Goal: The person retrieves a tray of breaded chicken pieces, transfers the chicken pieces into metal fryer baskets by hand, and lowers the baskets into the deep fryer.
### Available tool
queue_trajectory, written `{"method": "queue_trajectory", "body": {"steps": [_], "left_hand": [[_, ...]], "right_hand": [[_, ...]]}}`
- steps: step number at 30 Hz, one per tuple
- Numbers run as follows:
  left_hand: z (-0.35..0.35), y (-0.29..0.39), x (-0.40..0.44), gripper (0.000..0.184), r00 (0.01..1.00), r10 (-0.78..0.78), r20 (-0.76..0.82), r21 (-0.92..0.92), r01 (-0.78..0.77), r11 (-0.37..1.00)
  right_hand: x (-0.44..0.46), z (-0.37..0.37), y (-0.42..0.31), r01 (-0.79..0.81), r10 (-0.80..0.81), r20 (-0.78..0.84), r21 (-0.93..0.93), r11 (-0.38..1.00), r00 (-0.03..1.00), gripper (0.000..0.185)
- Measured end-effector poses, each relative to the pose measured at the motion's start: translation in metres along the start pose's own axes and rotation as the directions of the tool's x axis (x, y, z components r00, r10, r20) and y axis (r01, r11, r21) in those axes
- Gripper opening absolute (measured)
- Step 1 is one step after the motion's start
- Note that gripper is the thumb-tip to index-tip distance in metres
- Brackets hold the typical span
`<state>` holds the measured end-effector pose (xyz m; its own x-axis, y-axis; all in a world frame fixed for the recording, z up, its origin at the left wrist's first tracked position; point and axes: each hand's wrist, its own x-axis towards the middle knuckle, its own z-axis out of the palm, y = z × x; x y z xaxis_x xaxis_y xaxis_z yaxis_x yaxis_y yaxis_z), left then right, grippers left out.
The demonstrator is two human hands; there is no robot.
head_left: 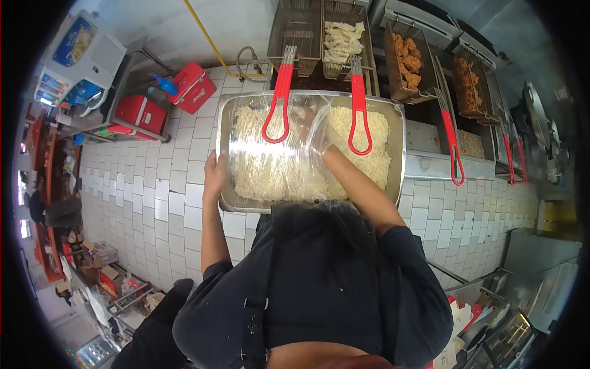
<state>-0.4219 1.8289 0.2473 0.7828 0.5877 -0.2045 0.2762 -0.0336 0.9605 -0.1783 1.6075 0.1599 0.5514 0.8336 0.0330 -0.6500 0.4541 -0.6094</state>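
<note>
In front of my body is a large metal tray (398, 178) filled with pale, crumbly coating (370, 169). Clear plastic film (261, 161) stretches over its left and middle part, shining with glare. My left hand (215, 172) grips the tray's left rim, fingers closed against the side. My right hand (312, 130) reaches to the middle of the tray, at the film's edge; film and glare blur its fingers, so I cannot tell what they hold. Two red basket handles (281, 107) (358, 117) overhang the tray's far side.
Behind the tray stand a fryer basket with pale battered pieces (343, 42), another fryer basket (296, 31), and baskets of browned fried chicken (408, 61). More red handles (452, 147) jut out at right. Red coolers (192, 87) and a metal table (123, 92) are at left, on a tiled floor (147, 203).
</note>
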Motion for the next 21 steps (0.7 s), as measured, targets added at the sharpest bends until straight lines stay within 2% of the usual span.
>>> {"method": "queue_trajectory", "body": {"steps": [1, 2, 4, 5, 6, 8, 9, 10, 11, 12, 14, 15, 16, 17, 18, 20, 21], "left_hand": [[0.001, 0.001, -0.002, 0.033, 1.0, 0.011, -0.01, -0.001, -0.011, 1.0], [0.001, 0.001, -0.003, 0.031, 1.0, 0.016, -0.017, 0.0, -0.016, 1.0], [-0.001, -0.002, -0.002, 0.031, 1.0, 0.003, -0.017, -0.008, -0.003, 1.0], [-0.001, -0.003, -0.001, 0.032, 1.0, -0.012, -0.017, -0.017, 0.011, 1.0], [-0.001, -0.003, -0.002, 0.032, 1.0, -0.016, -0.01, -0.017, 0.016, 1.0], [0.0, -0.001, -0.002, 0.033, 1.0, -0.019, -0.009, -0.014, 0.019, 1.0], [0.001, -0.002, -0.001, 0.033, 1.0, -0.016, -0.004, -0.014, 0.016, 1.0], [-0.001, -0.006, -0.002, 0.034, 1.0, 0.0, -0.008, -0.008, 0.0, 1.0], [-0.002, -0.007, -0.001, 0.034, 1.0, 0.017, -0.011, -0.003, -0.017, 1.0], [-0.002, -0.007, -0.001, 0.034, 1.0, 0.017, -0.004, -0.001, -0.017, 1.0], [0.0, -0.004, -0.002, 0.032, 0.999, -0.016, -0.036, -0.002, 0.016, 1.0], [0.0, -0.001, -0.003, 0.032, 0.999, -0.026, -0.024, 0.001, 0.026, 1.0], [0.0, 0.003, -0.007, 0.032, 0.997, -0.075, -0.001, -0.056, 0.074, 0.996], [0.001, 0.008, -0.008, 0.032, 0.993, -0.118, 0.026, -0.111, 0.12, 0.987], [-0.001, 0.009, -0.008, 0.032, 0.987, -0.157, 0.047, -0.091, 0.16, 0.983], [0.0, 0.005, -0.006, 0.033, 0.989, -0.136, 0.052, -0.11, 0.141, 0.984], [-0.001, 0.002, -0.005, 0.033, 0.992, -0.122, 0.04, -0.135, 0.126, 0.983]], "right_hand": [[0.005, -0.003, -0.002, 0.117, -0.137, 0.022, -0.656, 0.746, 0.99, 0.045], [-0.003, -0.011, -0.007, 0.117, -0.106, 0.049, -0.447, 0.887, 0.993, 0.04], [-0.02, 0.009, -0.027, -0.172, -0.054, -0.259, -0.768, 0.617, 0.964, 0.036], [-0.029, 0.02, -0.038, -0.349, -0.026, -0.404, -0.821, 0.452, 0.915, 0.034], [-0.041, 0.003, -0.036, -0.223, 0.001, -0.289, -0.737, 0.638, 0.957, 0.039], [-0.061, -0.004, -0.049, -0.099, -0.007, -0.171, -0.605, 0.79, 0.985, 0.046], [-0.07, 0.016, -0.066, 0.023, -0.039, 0.007, -0.903, 0.429, 0.999, 0.046], [-0.081, 0.04, -0.082, 0.177, 0.011, 0.177, -0.984, -0.018, 0.984, 0.046], [-0.092, 0.052, -0.088, 0.324, 0.131, 0.298, -0.833, -0.448, 0.946, 0.046], [-0.105, 0.049, -0.083, 0.062, 0.08, 0.027, -0.881, -0.47, 0.996, 0.055], [-0.135, 0.08, -0.123, -0.321, -0.06, -0.316, -0.912, -0.256, 0.947, 0.058], [-0.141, 0.075, -0.128, -0.334, -0.06, -0.33, -0.908, -0.252, 0.942, 0.058], [-0.148, 0.071, -0.131, -0.344, -0.298, -0.207, -0.765, -0.545, 0.932, 0.056], [-0.155, 0.068, -0.133, -0.364, -0.389, -0.113, -0.648, -0.669, 0.914, 0.055], [-0.16, 0.071, -0.137, -0.415, -0.473, -0.017, -0.509, -0.754, 0.881, 0.054], [-0.172, 0.08, -0.145, -0.363, -0.483, 0.052, -0.59, -0.721, 0.874, 0.043], [-0.182, 0.079, -0.142, -0.389, -0.499, 0.029, -0.589, -0.708, 0.866, 0.043]]}}
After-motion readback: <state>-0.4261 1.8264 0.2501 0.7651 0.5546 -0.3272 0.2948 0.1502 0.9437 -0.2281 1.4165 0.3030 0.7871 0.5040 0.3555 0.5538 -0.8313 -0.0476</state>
